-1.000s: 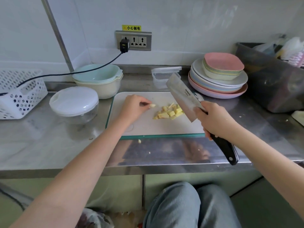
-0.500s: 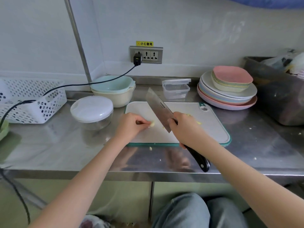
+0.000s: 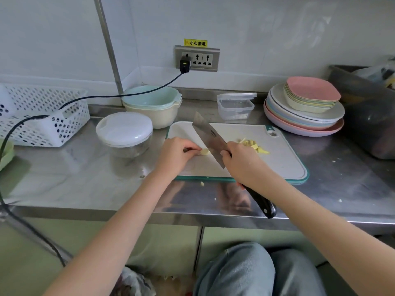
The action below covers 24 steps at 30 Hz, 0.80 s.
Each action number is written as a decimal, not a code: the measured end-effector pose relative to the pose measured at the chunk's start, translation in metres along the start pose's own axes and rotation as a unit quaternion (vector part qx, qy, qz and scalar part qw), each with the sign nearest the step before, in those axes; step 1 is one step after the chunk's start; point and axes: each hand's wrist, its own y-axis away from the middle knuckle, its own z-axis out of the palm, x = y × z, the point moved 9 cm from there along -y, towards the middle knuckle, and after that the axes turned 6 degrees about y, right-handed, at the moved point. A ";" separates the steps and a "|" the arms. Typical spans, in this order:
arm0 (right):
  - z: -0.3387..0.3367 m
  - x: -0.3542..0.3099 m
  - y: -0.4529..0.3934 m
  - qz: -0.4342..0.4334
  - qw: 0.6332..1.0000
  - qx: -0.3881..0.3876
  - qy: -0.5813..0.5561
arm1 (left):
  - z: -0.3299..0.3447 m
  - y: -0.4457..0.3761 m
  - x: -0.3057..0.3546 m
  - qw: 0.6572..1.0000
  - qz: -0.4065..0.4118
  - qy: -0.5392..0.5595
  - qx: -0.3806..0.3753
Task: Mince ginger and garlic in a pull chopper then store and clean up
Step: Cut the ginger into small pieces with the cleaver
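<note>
Two hands work over the white cutting board (image 3: 277,165), which lies on the steel counter (image 3: 64,184) close to the front edge, probably so that the arms reach it without stretching. The left hand (image 3: 175,155) pinches a small pale piece (image 3: 204,152), garlic or ginger, I cannot tell which, and holds it flat on the board; the fingers are curled with the tips tucked back, a pose that keeps them away from the blade. The right hand (image 3: 241,165) grips the cleaver (image 3: 208,135) high on the black handle, near the blade, which I judge gives more control for small cuts. The blade stands tilted, with its edge down just beside the piece and its far corner pointing away to the left. Both forearms come in from below and meet over the left part of the board. A heap of yellow cut pieces (image 3: 254,146) waits on the board to the right of the knife, apart from the piece in hand, so the cutting place stays free. The pull chopper (image 3: 125,133), lid on, stands just left of the board, near enough to fill later. A clear storage box (image 3: 236,106) waits behind the board, likely for the minced result. The step in hand seems to be rough cutting before chopping.
</note>
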 end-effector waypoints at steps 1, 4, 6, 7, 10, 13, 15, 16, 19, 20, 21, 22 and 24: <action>0.001 0.001 0.000 0.001 1.000 -0.002 -0.003 | 0.000 0.000 0.000 1.000 0.000 -0.003 0.001; 0.007 0.002 0.000 0.006 1.000 -0.017 0.008 | 0.002 0.000 0.002 1.000 0.013 -0.025 -0.007; 0.011 0.001 -0.003 0.007 0.999 -0.030 0.030 | 0.003 -0.001 0.004 0.999 0.020 -0.028 -0.015; 0.011 0.000 -0.005 0.006 0.999 -0.038 0.038 | 0.003 -0.001 0.004 0.999 0.019 -0.023 -0.020; 0.003 -0.001 -0.011 0.007 0.997 -0.059 0.042 | 0.002 -0.001 0.003 1.000 0.013 -0.008 -0.019; -0.011 0.005 -0.006 0.022 0.999 -0.024 0.019 | 0.002 -0.001 0.001 1.000 0.010 -0.009 -0.012; -0.017 0.006 0.001 0.033 0.999 -0.002 0.009 | 0.001 -0.001 0.000 1.000 0.007 -0.010 -0.009; -0.019 0.005 0.003 0.034 0.999 -0.001 0.010 | 0.001 -0.001 0.000 1.000 0.006 -0.008 -0.009; -0.019 -0.002 0.003 0.022 0.999 -0.010 0.024 | 0.002 -0.001 0.000 1.000 0.006 0.000 -0.010; -0.017 -0.004 0.002 0.019 0.999 -0.015 0.022 | 0.002 -0.001 0.000 1.000 0.005 0.000 -0.009; -0.014 -0.005 0.002 0.020 0.999 -0.021 0.021 | 0.002 -0.001 0.001 1.000 0.005 -0.001 -0.008; -0.011 -0.005 0.002 0.024 0.999 -0.025 0.024 | 0.002 0.000 0.001 1.000 0.005 -0.003 -0.009; -0.007 -0.004 0.000 0.024 0.999 -0.022 0.027 | 0.002 0.000 0.003 1.000 0.009 -0.006 -0.011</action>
